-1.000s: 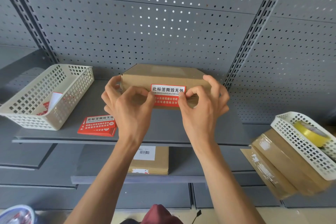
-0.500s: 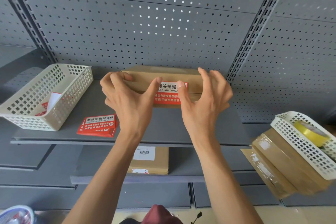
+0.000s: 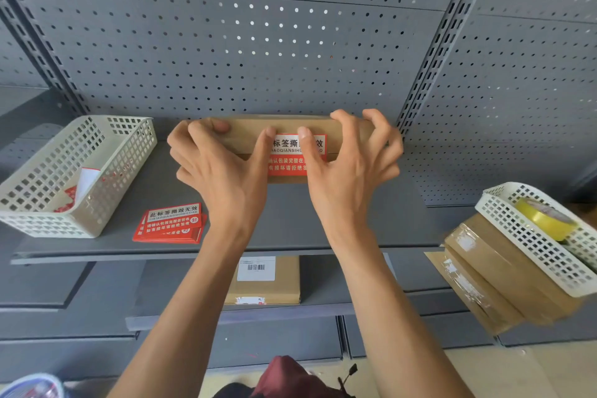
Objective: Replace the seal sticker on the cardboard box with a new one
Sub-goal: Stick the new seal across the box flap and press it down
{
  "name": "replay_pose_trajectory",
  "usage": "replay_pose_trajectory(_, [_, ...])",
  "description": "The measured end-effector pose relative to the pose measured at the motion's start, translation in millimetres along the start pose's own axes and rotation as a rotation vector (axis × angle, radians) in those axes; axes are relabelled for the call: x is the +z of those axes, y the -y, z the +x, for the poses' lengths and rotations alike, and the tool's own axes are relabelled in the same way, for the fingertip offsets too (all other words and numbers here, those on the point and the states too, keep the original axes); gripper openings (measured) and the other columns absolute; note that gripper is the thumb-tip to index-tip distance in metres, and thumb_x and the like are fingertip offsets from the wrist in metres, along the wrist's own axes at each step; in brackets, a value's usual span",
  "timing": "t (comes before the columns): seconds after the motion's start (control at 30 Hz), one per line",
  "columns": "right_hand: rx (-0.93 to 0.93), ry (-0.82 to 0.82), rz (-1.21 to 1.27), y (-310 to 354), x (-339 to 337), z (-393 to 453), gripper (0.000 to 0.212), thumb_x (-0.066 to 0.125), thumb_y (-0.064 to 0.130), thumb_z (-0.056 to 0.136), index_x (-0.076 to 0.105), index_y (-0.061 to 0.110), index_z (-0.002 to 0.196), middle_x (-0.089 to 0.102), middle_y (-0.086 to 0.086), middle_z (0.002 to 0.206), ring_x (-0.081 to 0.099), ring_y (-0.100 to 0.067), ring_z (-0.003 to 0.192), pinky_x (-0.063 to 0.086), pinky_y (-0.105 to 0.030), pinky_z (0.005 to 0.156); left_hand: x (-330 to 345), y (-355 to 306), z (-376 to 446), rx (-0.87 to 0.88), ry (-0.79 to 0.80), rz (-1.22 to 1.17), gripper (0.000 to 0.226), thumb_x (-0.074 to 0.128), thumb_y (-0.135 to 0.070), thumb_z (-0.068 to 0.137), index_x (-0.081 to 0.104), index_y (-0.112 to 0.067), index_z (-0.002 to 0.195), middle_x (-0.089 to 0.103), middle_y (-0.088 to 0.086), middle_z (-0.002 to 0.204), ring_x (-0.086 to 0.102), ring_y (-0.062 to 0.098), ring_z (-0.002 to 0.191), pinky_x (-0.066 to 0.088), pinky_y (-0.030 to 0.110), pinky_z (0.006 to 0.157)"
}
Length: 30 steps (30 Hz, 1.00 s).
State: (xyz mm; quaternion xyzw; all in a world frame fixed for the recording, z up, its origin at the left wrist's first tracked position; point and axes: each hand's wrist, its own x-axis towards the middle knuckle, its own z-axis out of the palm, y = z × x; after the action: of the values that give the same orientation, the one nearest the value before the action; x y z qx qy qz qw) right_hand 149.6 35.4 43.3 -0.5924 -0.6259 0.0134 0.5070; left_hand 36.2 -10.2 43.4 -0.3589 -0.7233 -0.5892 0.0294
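Observation:
A flat brown cardboard box [image 3: 248,134] lies on the grey shelf [image 3: 290,220] against the pegboard. A red and white seal sticker [image 3: 290,158] wraps over its front edge. My left hand [image 3: 219,171] grips the box's left end, fingers curled over the top, thumb pressing the sticker's left edge. My right hand [image 3: 352,168] grips the right end the same way, thumb on the sticker's upper right part. A stack of fresh red stickers [image 3: 171,223] lies on the shelf to the left.
A white mesh basket [image 3: 106,178] with peeled sticker scraps stands at the left. At the right, another white basket [image 3: 529,236] holding a yellow tape roll [image 3: 546,218] sits on stacked cardboard boxes [image 3: 484,271]. A labelled box [image 3: 268,281] lies on the lower shelf.
Both hands moved from pinching the sticker at the front edge to wrapping over the box ends. The thumbs now press on the sticker, and the box sits flatter and farther back.

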Motion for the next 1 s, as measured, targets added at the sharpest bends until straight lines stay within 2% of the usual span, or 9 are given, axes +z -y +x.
replay_pose_trajectory(0.23, [-0.005, 0.001, 0.002, -7.2, -1.0, -2.9, 0.024, 0.056, 0.048, 0.097, 0.067, 0.037, 0.116, 0.046, 0.000, 0.144, 0.034, -0.029, 0.134, 0.025, -0.037, 0.091, -2.8, 3.8, -0.5, 0.012, 0.006, -0.019, 0.045, 0.070, -0.048, 0.089, 0.049, -0.014, 0.109, 0.041, 0.011, 0.134, 0.040, 0.029, 0.131, 0.026, 0.037, 0.099])
replay_pose_trajectory(0.47, [0.000, -0.012, 0.009, -9.6, -4.2, -3.0, 0.023, 0.052, 0.037, 0.102, 0.067, 0.038, 0.119, 0.047, 0.001, 0.144, 0.037, -0.030, 0.132, 0.034, -0.044, 0.092, -9.1, 4.3, -1.9, 0.025, 0.036, -0.034, 0.034, 0.064, -0.041, 0.093, 0.049, -0.016, 0.110, 0.041, 0.010, 0.135, 0.042, 0.029, 0.129, 0.026, 0.036, 0.097])
replay_pose_trajectory(0.53, [0.000, -0.017, 0.023, -7.4, -6.2, -2.9, 0.027, 0.050, 0.040, 0.103, 0.065, 0.038, 0.125, 0.047, 0.000, 0.146, 0.037, -0.031, 0.133, 0.034, -0.046, 0.094, -11.9, 2.8, -1.2, 0.036, 0.041, -0.026, 0.035, 0.063, -0.042, 0.093, 0.050, -0.016, 0.111, 0.041, 0.009, 0.135, 0.042, 0.029, 0.129, 0.025, 0.036, 0.097])
replay_pose_trajectory(0.63, [-0.022, 0.000, 0.004, -1.7, -9.8, -2.0, 0.045, 0.052, 0.055, 0.098, 0.059, 0.033, 0.136, 0.044, -0.002, 0.151, 0.037, -0.033, 0.135, 0.031, -0.044, 0.096, -16.1, -2.2, -0.8, 0.067, 0.054, 0.006, 0.048, 0.068, -0.052, 0.089, 0.050, -0.015, 0.114, 0.040, 0.008, 0.135, 0.040, 0.026, 0.131, 0.023, 0.033, 0.097])
replay_pose_trajectory(0.73, [-0.065, -0.004, -0.042, -0.8, -12.5, -0.7, 0.056, 0.054, 0.066, 0.092, 0.058, 0.031, 0.137, 0.042, -0.003, 0.153, 0.037, -0.033, 0.135, 0.029, -0.041, 0.092, -18.7, -6.8, 0.1, 0.081, 0.054, 0.037, 0.057, 0.072, -0.058, 0.082, 0.050, -0.018, 0.115, 0.041, 0.006, 0.135, 0.040, 0.023, 0.131, 0.026, 0.033, 0.097])
replay_pose_trajectory(0.87, [-0.082, 0.001, -0.041, -4.3, -12.4, -0.2, 0.049, 0.055, 0.062, 0.095, 0.060, 0.033, 0.134, 0.042, -0.003, 0.154, 0.036, -0.032, 0.134, 0.030, -0.042, 0.091, -20.4, -6.6, 0.8, 0.097, 0.065, 0.042, 0.055, 0.074, -0.054, 0.081, 0.051, -0.018, 0.116, 0.041, 0.006, 0.137, 0.042, 0.025, 0.131, 0.029, 0.035, 0.098])
replay_pose_trajectory(1.0, [-0.079, 0.008, -0.035, -3.3, -13.3, -1.4, 0.044, 0.050, 0.058, 0.099, 0.058, 0.036, 0.136, 0.041, -0.002, 0.155, 0.037, -0.033, 0.134, 0.032, -0.046, 0.095, -22.1, -4.2, 1.2, 0.098, 0.066, 0.022, 0.049, 0.073, -0.049, 0.086, 0.053, -0.018, 0.118, 0.041, 0.005, 0.139, 0.043, 0.025, 0.132, 0.024, 0.032, 0.099])
